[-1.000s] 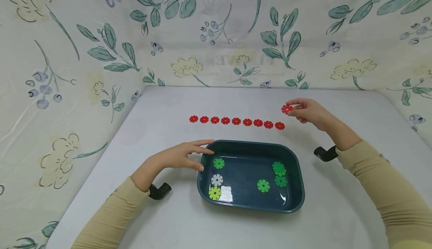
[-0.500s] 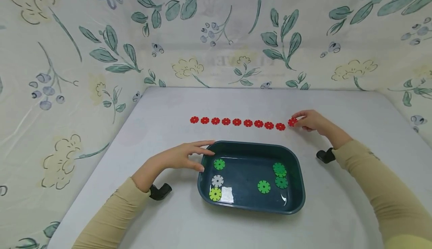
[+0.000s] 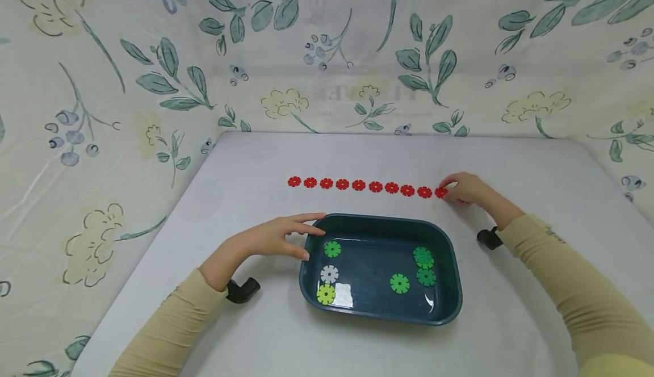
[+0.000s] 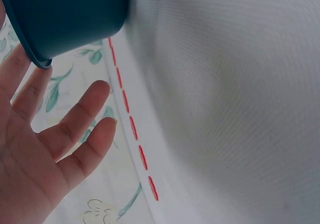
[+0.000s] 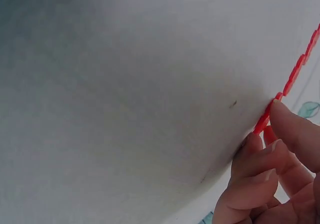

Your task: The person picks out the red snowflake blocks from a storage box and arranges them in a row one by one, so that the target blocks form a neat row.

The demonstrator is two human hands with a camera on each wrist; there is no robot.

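My right hand point(image 3: 467, 188) pinches a red notched disc point(image 3: 440, 193) by its edge, at the right end of a row of several like red discs point(image 3: 359, 185) on the white table. In the right wrist view the pinched disc point(image 5: 263, 118) lies on or just at the table surface, between thumb and fingers. My left hand point(image 3: 271, 236) rests with spread, straight fingers on the left rim of a dark teal tub point(image 3: 380, 315). The left wrist view shows fingertips touching the tub's rim point(image 4: 37, 61), and two other fingers stand free of it.
Inside the tub lie several green notched discs point(image 3: 399, 283), a white one point(image 3: 329, 274) and a yellow-green one point(image 3: 326, 294). Black wrist mounts point(image 3: 243, 290) stick out beneath both sleeves. A flowered cloth point(image 3: 327, 53) hangs behind the table and at its sides.
My right hand has come down and toward me with the red disc, bringing it from above the table to the row's right end. The left hand stays on the tub.
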